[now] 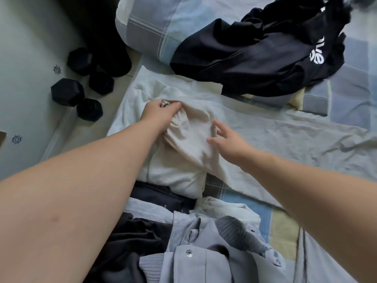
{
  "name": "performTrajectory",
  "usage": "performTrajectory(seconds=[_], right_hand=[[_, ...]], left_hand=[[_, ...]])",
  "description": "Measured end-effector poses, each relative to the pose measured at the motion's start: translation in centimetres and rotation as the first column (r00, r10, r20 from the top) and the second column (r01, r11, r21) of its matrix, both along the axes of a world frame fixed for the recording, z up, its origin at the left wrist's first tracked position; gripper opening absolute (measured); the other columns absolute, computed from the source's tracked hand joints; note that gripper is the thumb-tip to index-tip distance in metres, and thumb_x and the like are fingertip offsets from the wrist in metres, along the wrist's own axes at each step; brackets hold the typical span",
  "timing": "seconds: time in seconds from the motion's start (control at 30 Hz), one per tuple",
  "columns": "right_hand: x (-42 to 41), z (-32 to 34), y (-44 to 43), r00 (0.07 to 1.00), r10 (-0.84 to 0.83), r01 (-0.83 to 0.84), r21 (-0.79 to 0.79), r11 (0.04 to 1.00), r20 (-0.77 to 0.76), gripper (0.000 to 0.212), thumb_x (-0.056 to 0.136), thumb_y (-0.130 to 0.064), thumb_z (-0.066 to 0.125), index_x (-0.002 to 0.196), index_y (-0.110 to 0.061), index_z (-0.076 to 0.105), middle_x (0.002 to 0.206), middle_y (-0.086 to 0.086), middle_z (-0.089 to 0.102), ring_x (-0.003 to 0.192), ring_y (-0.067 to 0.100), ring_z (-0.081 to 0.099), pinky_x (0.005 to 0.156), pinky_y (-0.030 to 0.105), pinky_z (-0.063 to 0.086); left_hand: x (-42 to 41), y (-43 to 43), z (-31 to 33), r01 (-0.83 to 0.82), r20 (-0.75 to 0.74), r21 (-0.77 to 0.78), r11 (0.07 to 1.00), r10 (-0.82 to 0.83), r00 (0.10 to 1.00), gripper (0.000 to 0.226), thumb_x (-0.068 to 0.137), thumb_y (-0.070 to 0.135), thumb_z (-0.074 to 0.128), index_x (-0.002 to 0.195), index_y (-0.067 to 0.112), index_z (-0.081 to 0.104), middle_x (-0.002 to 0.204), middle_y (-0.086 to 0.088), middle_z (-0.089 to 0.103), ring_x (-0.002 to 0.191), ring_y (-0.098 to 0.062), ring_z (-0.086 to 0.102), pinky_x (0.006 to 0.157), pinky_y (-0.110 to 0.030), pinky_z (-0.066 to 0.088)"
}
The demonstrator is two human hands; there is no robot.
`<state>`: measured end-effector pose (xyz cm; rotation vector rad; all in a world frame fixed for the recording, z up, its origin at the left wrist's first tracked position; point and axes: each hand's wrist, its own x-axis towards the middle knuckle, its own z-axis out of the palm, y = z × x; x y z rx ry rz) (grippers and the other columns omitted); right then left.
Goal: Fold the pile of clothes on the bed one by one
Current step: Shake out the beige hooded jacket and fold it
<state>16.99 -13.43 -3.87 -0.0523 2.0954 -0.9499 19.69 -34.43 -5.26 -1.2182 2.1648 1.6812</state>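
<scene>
A cream-white sweatshirt [183, 156] lies spread on the bed [336, 88] in the middle of the view. My left hand [161, 113] grips a bunched part of it, near a ribbed cuff, at its upper left. My right hand [228, 141] hovers just to the right over the same bunched fabric, fingers spread and relaxed, holding nothing. A pile of unfolded clothes sits at the near edge: a light blue-grey jacket with a snap button [204, 252] and dark garments [130, 242]. A black garment with white lettering [265, 58] lies crumpled at the far right.
A plaid pillow [155, 27] rests at the bed's far end. A pale wrinkled sheet [295, 139] covers the bed's right side. On the floor at left stand black hexagonal dumbbells [77, 92]. The bed's left edge runs diagonally beside them.
</scene>
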Motion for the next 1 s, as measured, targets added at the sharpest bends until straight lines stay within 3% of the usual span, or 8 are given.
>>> performTrajectory(seconds=[0.23,0.4,0.57,0.63,0.77,0.83,0.93,1.0], right_hand=[[0.5,4.5,2.7,0.979,-0.178,0.191,-0.152,0.97,0.097,0.048,0.103,-0.044,0.045,0.151,-0.037,0.039,0.148,-0.009,0.048,0.132,0.017,0.048,0.109,0.046,0.042],[0.5,9.7,7.3,0.874,-0.375,0.463,-0.292,0.837,0.31,0.047,0.104,-0.057,0.032,0.145,-0.037,0.046,0.141,-0.009,0.057,0.13,0.021,0.052,0.103,0.048,0.045],[0.9,14.1,15.9,0.8,-0.417,0.58,-0.377,0.722,0.432,0.054,0.103,-0.061,0.024,0.136,-0.036,0.059,0.134,-0.005,0.064,0.124,0.022,0.06,0.106,0.049,0.044],[0.9,15.3,20.7,0.767,-0.455,0.63,-0.395,0.669,0.453,0.056,0.103,-0.061,0.024,0.135,-0.033,0.061,0.131,-0.002,0.067,0.12,0.024,0.064,0.105,0.05,0.047],[0.0,16.9,32.0,0.677,-0.555,0.732,-0.372,0.571,0.483,0.061,0.103,-0.061,0.025,0.13,-0.024,0.065,0.127,0.006,0.069,0.114,0.029,0.067,0.099,0.048,0.053],[-0.6,17.3,37.8,0.649,-0.594,0.76,-0.359,0.542,0.475,0.064,0.103,-0.062,0.025,0.127,-0.021,0.067,0.124,0.009,0.07,0.11,0.029,0.069,0.087,0.043,0.056],[-1.2,17.1,46.2,0.614,-0.643,0.79,-0.344,0.508,0.458,0.065,0.103,-0.062,0.023,0.126,-0.021,0.068,0.123,0.009,0.07,0.107,0.028,0.069,0.078,0.038,0.056],[-1.3,16.8,51.0,0.588,-0.667,0.809,-0.336,0.482,0.458,0.064,0.103,-0.061,0.024,0.128,-0.021,0.066,0.124,0.008,0.07,0.108,0.026,0.07,0.076,0.037,0.058]], left_hand=[[0.4,3.1,6.1,-0.043,0.002,0.184,0.982,0.043,0.999,0.037,0.089,0.057,0.066,0.101,0.022,0.07,0.105,-0.001,0.075,0.099,-0.023,0.071,0.098,-0.042,0.054],[-0.3,9.8,11.4,0.043,-0.022,0.311,0.95,-0.038,0.999,0.049,0.087,0.059,0.068,0.111,0.017,0.071,0.098,-0.003,0.078,0.095,-0.023,0.074,0.088,-0.037,0.058],[-1.3,21.9,15.4,0.202,-0.054,0.319,0.926,-0.195,0.979,0.052,0.085,0.059,0.068,0.112,0.015,0.073,0.101,-0.008,0.077,0.092,-0.026,0.074,0.087,-0.04,0.058],[-1.6,27.7,16.9,0.263,-0.073,0.325,0.909,-0.253,0.965,0.044,0.086,0.053,0.07,0.108,0.014,0.074,0.099,-0.009,0.077,0.089,-0.027,0.074,0.084,-0.041,0.059],[-2.4,39.8,18.6,0.352,-0.122,0.373,0.858,-0.331,0.936,0.009,0.091,0.017,0.068,0.093,0.011,0.074,0.083,-0.008,0.075,0.073,-0.023,0.072,0.069,-0.035,0.06],[-3.2,46.0,18.8,0.391,-0.136,0.409,0.824,-0.369,0.919,0.017,0.09,0.006,0.062,0.08,0.01,0.074,0.075,-0.007,0.073,0.063,-0.021,0.069,0.057,-0.028,0.057],[-4.3,54.9,18.2,0.392,-0.123,0.421,0.818,-0.376,0.918,0.013,0.087,0.006,0.062,0.092,0.007,0.074,0.085,-0.014,0.075,0.066,-0.023,0.069,0.059,-0.029,0.056],[-5.0,60.2,17.8,0.38,-0.113,0.426,0.821,-0.368,0.923,0.017,0.084,0.008,0.064,0.099,0.005,0.071,0.093,-0.016,0.075,0.073,-0.026,0.07,0.069,-0.039,0.06]])
